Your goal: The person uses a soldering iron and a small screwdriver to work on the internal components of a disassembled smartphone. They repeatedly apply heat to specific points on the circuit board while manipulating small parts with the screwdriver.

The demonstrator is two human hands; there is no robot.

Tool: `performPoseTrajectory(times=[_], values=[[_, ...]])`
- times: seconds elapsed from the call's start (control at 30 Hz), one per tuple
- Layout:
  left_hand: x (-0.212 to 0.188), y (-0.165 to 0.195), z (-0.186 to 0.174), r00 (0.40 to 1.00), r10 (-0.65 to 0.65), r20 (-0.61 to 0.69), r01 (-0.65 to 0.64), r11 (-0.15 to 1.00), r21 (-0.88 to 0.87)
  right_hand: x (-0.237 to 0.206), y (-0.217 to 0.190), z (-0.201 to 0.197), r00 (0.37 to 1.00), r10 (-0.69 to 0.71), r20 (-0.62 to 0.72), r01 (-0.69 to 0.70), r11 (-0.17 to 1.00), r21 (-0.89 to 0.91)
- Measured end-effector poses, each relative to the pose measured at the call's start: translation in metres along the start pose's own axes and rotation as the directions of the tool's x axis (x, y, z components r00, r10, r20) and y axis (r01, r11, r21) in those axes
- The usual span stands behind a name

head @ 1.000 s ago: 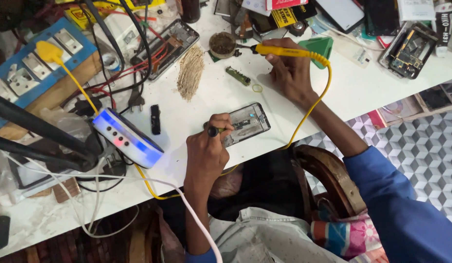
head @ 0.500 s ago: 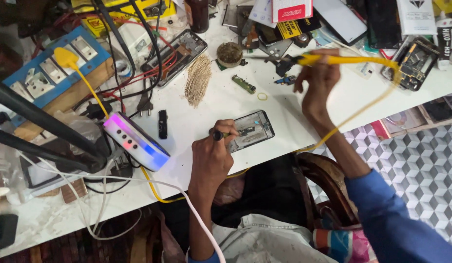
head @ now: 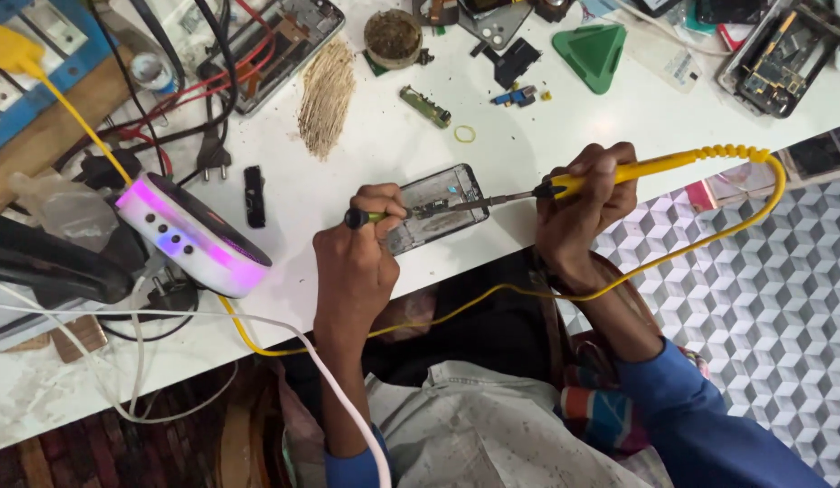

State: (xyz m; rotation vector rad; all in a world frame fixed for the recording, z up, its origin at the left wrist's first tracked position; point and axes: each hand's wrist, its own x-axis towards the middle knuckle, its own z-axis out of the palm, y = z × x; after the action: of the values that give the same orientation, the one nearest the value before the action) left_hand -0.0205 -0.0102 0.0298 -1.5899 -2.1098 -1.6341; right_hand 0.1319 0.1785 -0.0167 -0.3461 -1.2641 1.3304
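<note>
- Blue switch panel w/ white rocker switches (head: 27,68), far left at ~10 o'clock; a yellow plug (head: 13,50) sits in it, its yellow cord running down-right.
- White oval lamp-like device glowing pink-purple (head: 192,237), ~9 o'clock, on the white worktop (head: 366,136); dark arm of a stand just beside it, left.
- Small black rectangular block (head: 254,195), lying flat betw. device and phone; two-pin black plug at its 11 o'clock.
- Tan bundle of thin fibres/sticks (head: 327,95), ~11 o'clock from centre; opened phone frame w/ red + black wires to its left.
- Left hand (head: 357,262), closed around a thin tool w/ green-and-black handle (head: 361,217); tip end rests on the phone's left part.
- Opened dark smartphone, back removed, internals showing (head: 436,206), the work piece: flat on worktop near the front edge, dead centre, betw. both hands.
- Round dish of brownish material (head: 393,36), 12 o'clock; small green circuit strip (head: 425,106) and yellow ring below it.
- Right hand (head: 583,203), fist closed on yellow-handled soldering iron (head: 637,169); metal tip points to 9 o'clock and meets the phone's right edge; exact contact too small to tell.
- Iron's yellow cable loops from ~3 o'clock down under the forearm in a blue sleeve.
- Green triangular plastic pick (head: 590,52), ~1 o'clock; second opened phone (head: 774,54) at far right, ~2 o'clock.
</note>
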Motion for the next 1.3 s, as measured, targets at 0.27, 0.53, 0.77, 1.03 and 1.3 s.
performPoseTrajectory(times=[0.27, 0.53, 0.77, 1.03, 1.3], values=[[-0.001, -0.004, 0.003, 0.999, 0.034, 0.000, -0.034, 0.999, 0.039, -0.009, 0.004, -0.004, 0.998, -0.022, -0.052, 0.012, 0.981, -0.194], [-0.002, -0.003, 0.002, 1.000, 0.027, 0.015, -0.028, 0.999, 0.027, -0.008, -0.001, -0.001, 0.999, 0.009, -0.047, -0.011, 0.998, -0.054], [-0.001, -0.001, 0.002, 1.000, 0.016, 0.016, -0.016, 0.999, 0.029, -0.008, 0.001, 0.000, 0.999, -0.022, 0.032, 0.025, 0.995, -0.094], [-0.003, -0.002, 0.003, 1.000, -0.001, -0.010, 0.002, 0.999, 0.054, -0.004, 0.009, -0.004, 0.996, -0.007, 0.093, 0.019, 0.992, -0.124], [-0.002, -0.002, 0.002, 1.000, 0.003, -0.016, -0.002, 0.999, 0.045, -0.005, 0.004, -0.003, 0.997, 0.009, 0.075, 0.004, 0.985, -0.174]])
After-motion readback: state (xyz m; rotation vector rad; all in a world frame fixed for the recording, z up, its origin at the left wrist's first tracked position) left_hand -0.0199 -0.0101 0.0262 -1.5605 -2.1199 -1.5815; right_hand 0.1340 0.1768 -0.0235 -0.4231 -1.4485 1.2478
